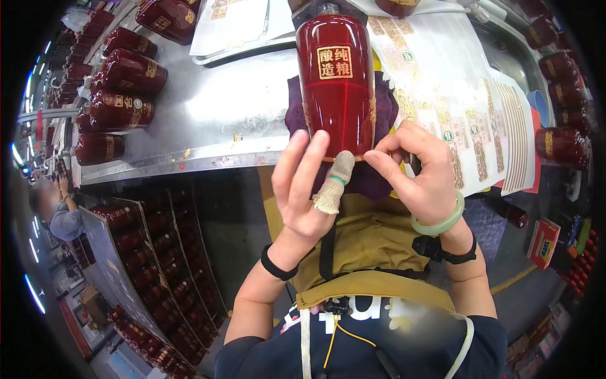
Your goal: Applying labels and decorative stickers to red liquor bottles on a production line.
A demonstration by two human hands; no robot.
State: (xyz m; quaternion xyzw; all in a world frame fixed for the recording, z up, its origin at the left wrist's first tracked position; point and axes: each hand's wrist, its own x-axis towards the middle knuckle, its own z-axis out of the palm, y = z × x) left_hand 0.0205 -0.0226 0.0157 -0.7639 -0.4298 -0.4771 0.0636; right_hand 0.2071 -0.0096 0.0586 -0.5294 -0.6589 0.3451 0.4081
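Observation:
A glossy dark red bottle (338, 104) with a gold square emblem lies on a purple cloth (385, 101), its neck pointing away from me and its base toward me. My left hand (306, 189) has two fingers stretched out at the bottle's lower left. Its thumb, in a knitted finger cover (336, 183) with a green band, presses at the base edge. A thin gold strip (358, 158) runs along that edge. My right hand (420, 170) pinches the strip's right end between thumb and forefinger. A pale green bangle (440, 221) circles my right wrist.
Sheets of gold decals (442, 82) cover the right side of the metal table (214, 120). Several red bottles (132, 72) stand at the left, others (562, 148) at the far right. A rack of bottles (148, 265) stands lower left. A person (63, 211) is in the left background.

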